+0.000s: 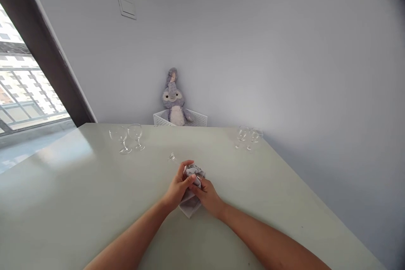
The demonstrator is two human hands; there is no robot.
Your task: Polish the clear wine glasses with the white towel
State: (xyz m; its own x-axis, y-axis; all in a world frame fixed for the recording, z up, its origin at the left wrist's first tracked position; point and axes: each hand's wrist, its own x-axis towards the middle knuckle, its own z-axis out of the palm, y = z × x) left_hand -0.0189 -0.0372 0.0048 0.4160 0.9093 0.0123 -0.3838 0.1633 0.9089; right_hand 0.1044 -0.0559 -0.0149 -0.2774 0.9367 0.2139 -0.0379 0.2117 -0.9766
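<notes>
In the head view, both hands are together over the near middle of the table. My left hand [179, 186] is closed around a clear glass [203, 174], whose rim shows beside the fingers. A light grey cloth [190, 206] is bunched in the glass's mouth and hangs down below my hands. My right hand [209, 196] is closed with its fingers pinching the cloth at the rim. Just beyond my left fingers a small clear glass part [171, 157] shows; it looks like the foot of the held glass, which lies tilted. My fingers hide most of the bowl.
Two stemmed glasses [135, 133] stand at the table's far left. Two smaller stemmed glasses [254, 136] are at the far right, near the edge. Behind the pale table [79, 215], a plush toy [173, 97] sits in a white basket [199, 119] against the wall.
</notes>
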